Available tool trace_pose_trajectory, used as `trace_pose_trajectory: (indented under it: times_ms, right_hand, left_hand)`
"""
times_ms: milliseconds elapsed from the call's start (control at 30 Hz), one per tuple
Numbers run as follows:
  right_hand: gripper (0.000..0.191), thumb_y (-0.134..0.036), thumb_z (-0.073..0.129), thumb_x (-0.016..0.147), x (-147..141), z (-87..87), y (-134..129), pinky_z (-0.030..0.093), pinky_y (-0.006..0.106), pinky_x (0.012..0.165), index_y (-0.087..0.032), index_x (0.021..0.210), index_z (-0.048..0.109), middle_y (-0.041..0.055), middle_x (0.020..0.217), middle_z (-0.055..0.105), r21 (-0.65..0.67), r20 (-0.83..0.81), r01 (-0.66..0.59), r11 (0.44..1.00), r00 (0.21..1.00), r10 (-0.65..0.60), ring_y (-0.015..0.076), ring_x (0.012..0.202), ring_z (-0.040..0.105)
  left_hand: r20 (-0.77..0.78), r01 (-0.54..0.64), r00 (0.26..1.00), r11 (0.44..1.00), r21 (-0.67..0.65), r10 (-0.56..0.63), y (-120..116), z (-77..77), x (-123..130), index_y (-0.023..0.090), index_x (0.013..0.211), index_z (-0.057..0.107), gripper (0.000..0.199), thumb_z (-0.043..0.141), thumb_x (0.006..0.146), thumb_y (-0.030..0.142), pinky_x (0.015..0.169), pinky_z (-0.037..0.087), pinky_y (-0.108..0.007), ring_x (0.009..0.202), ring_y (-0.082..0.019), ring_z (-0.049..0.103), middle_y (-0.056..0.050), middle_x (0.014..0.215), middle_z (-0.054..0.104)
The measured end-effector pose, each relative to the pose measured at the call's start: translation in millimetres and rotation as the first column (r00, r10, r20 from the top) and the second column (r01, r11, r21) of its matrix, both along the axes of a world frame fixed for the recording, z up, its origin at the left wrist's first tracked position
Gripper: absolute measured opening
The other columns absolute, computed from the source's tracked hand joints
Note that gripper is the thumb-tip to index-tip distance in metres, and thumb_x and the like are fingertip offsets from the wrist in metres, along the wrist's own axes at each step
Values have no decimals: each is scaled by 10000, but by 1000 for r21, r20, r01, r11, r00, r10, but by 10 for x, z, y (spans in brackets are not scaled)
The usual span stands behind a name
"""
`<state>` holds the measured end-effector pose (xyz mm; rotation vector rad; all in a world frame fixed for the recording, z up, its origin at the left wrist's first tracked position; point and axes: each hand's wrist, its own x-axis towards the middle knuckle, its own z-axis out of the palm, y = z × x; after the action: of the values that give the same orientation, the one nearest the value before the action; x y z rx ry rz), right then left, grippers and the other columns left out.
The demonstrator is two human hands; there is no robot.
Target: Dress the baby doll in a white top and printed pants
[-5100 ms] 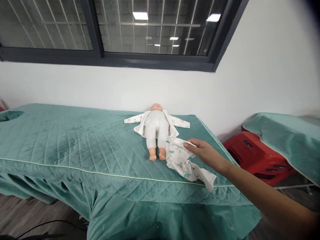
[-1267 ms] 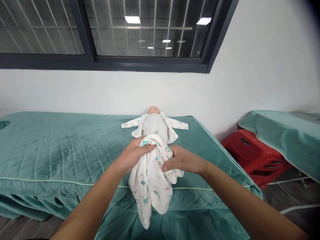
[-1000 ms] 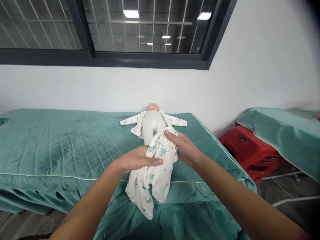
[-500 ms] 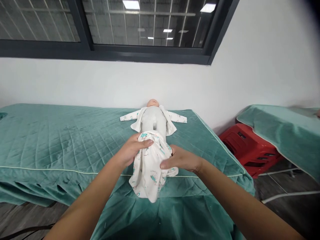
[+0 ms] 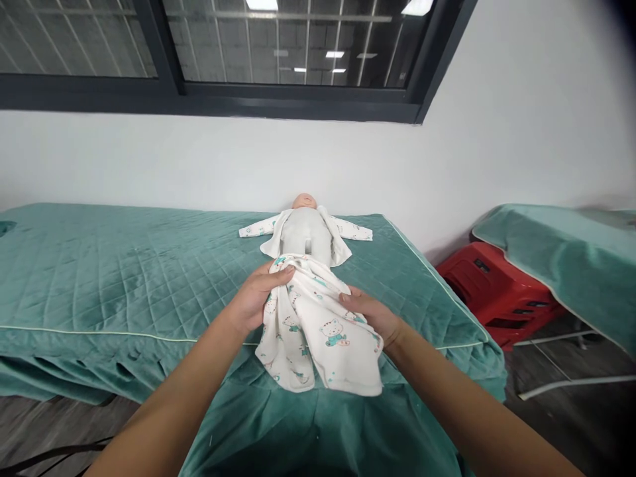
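A baby doll point(image 5: 304, 232) lies on its back on the green bed, its head toward the wall. An open white printed jacket point(image 5: 355, 230) covers its spread arms and leaves the pale torso bare. Over its lower legs are white baby pants point(image 5: 342, 344) with small cat prints, both pant legs hanging toward me past the bed's edge. My left hand point(image 5: 258, 295) grips the waistband on the left, thumb on top. My right hand point(image 5: 371, 311) holds the right side of the pants, thumb above the cloth and fingers hidden beneath. The doll's feet are out of sight.
The quilted green bedspread point(image 5: 124, 278) spreads left and drapes over the front edge. A white wall point(image 5: 209, 159) and a dark-framed window point(image 5: 298, 103) stand behind. At right are red stacked plastic stools point(image 5: 497, 291) and another green-covered bed point(image 5: 561, 252).
The bunched pants have fallen open, and the right pant leg now lies spread out flat. My right hand has shifted slightly right; my left hand keeps its grip at the waistband.
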<state>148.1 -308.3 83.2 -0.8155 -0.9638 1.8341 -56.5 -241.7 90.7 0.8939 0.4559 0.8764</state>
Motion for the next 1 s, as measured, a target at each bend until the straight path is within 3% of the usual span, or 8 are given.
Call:
trace_pose_trajectory:
  times_ms: [200, 367, 433, 533, 633, 800, 867, 1000]
  right_hand:
    - [317, -375, 816, 736, -65, -20, 88, 541, 261, 718, -158, 948, 723, 25, 779, 736, 53, -77, 182, 982, 981, -178, 148, 672, 669]
    - [219, -354, 781, 776, -53, 30, 121, 537, 251, 732, -180, 892, 715, -10, 723, 706, 84, -146, 223, 971, 967, -209, 136, 665, 657]
    - [265, -376, 780, 778, -32, 7, 106, 538, 252, 721, -176, 940, 714, -3, 745, 712, 70, -132, 208, 976, 971, -197, 139, 671, 661]
    - [389, -391, 808, 750, -8, -53, 76, 536, 242, 679, -143, 1031, 705, 43, 841, 739, 38, -75, 130, 991, 989, -127, 152, 707, 681]
    - [412, -364, 816, 752, -30, -86, 61, 531, 234, 655, -116, 1059, 698, 79, 877, 747, -11, -44, -13, 1000, 999, 13, 152, 712, 687]
    - [356, -333, 781, 776, -109, 6, 122, 552, 292, 781, -140, 1066, 707, 77, 946, 756, 31, -101, 40, 999, 994, -37, 191, 833, 708]
    - [316, -352, 754, 786, -95, 93, 160, 550, 324, 827, -163, 1036, 716, 62, 931, 756, 71, -110, 156, 985, 983, -147, 219, 887, 708]
    - [237, -328, 742, 778, 17, 261, 194, 537, 316, 812, -194, 973, 722, 30, 890, 747, 132, -80, 278, 951, 960, -270, 222, 885, 700]
  left_hand:
    - [-22, 170, 984, 976, -136, -175, -87, -112, 95, 98, 1152, 692, 478, 782, 772, 373, 820, 550, -332, 873, -254, 723, -142, 1001, 755]
    - [-245, 481, 846, 876, -34, -474, -134, -139, 48, 172, 1305, 620, 669, 864, 688, 260, 887, 537, -336, 1086, -267, 668, -145, 1251, 683]
    - [-210, 421, 886, 907, -13, -414, -108, -147, 20, 162, 1277, 637, 660, 875, 667, 242, 926, 531, -352, 1092, -275, 670, -142, 1232, 693]
    - [-39, 180, 982, 982, -47, -182, -39, -169, 13, 101, 1134, 699, 535, 857, 684, 342, 911, 549, -370, 976, -284, 713, -149, 1063, 747]
    - [49, 50, 998, 992, -114, -45, 1, -169, 57, 99, 1032, 718, 453, 828, 705, 392, 908, 561, -388, 935, -294, 724, -128, 949, 762]
    - [78, 84, 994, 981, -176, -71, -24, -136, 108, 132, 1085, 708, 405, 714, 821, 438, 894, 562, -371, 928, -265, 724, -106, 949, 761]
    - [1, 115, 993, 984, -136, -116, -32, -124, 73, 132, 1134, 702, 426, 725, 821, 420, 848, 561, -336, 900, -246, 724, -109, 972, 762]
    - [-268, 348, 904, 937, 7, -333, -19, -29, -49, 127, 1186, 698, 494, 817, 746, 316, 865, 538, -325, 991, -255, 700, -131, 1099, 745]
